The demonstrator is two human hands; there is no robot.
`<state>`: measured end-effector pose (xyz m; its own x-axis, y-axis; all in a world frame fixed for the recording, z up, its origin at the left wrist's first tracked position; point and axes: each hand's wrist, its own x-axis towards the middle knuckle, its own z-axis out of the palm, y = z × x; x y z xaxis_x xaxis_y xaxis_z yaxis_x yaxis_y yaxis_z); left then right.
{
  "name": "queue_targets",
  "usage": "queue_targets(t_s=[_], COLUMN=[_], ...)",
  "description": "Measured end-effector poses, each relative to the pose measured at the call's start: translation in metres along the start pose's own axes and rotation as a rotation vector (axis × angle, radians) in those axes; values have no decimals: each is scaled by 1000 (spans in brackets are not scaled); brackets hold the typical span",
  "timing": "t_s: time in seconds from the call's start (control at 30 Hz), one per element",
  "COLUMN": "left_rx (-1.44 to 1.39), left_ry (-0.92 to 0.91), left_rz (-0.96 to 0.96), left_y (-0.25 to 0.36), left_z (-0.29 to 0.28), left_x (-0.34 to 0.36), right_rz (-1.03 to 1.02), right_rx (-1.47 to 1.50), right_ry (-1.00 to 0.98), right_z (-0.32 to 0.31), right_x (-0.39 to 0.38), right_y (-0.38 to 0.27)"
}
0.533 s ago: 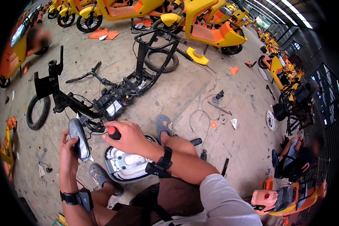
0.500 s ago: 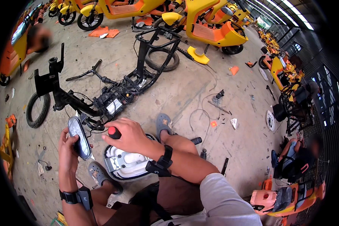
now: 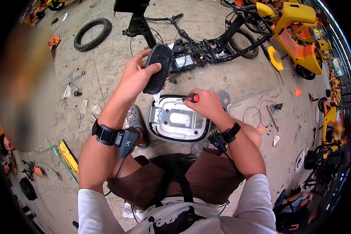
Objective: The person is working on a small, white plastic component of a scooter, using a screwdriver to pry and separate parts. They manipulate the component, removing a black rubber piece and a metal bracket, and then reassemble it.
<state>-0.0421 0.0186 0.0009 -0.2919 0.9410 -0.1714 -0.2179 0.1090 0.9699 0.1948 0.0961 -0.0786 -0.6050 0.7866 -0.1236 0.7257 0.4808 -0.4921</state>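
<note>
My left hand (image 3: 135, 76) is closed around a black oblong part (image 3: 162, 56) with rounded ends, its thumb across the dark face. It holds the part above the floor, beyond an upturned seat (image 3: 165, 130) with a white underside, black rim and metal brackets. The seat lies between my feet. In my closed right hand (image 3: 208, 105) is a screwdriver (image 3: 194, 98) with a red and black handle. Its shaft points left over the seat's far edge; whether the tip touches anything cannot be told.
A stripped black scooter frame (image 3: 222, 43) with exposed wiring lies ahead. A loose tyre (image 3: 93, 34) rests at the far left. Yellow scooters (image 3: 300, 43) stand at the far right. Cables and scraps litter the floor, and another person (image 3: 290, 212) sits at the lower right.
My view has swung left and down. The oblong part has turned from its glossy grey face to its dark one. My right hand, still gripping the screwdriver, has moved away from it, over the seat.
</note>
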Motion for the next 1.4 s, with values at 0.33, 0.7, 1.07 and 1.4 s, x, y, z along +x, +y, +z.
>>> queue_targets(t_s=[0.33,0.7,1.07,1.4], left_rx=[-2,-133,-354,-355], left_ry=[-38,-65,-100,-95], left_rz=[42,-141,-120,-86], left_y=[1,2,3,6], left_z=[7,-5,-7,-6], left_x=[-15,-16,-15,-18], right_rz=[71,98,74,25], right_rx=[-272,-352,-413,-398], right_ry=[-300,-384,-426,-406], right_z=[54,68,78,87], right_x=[-2,-9,-7,-10], right_y=[47,63,71,82])
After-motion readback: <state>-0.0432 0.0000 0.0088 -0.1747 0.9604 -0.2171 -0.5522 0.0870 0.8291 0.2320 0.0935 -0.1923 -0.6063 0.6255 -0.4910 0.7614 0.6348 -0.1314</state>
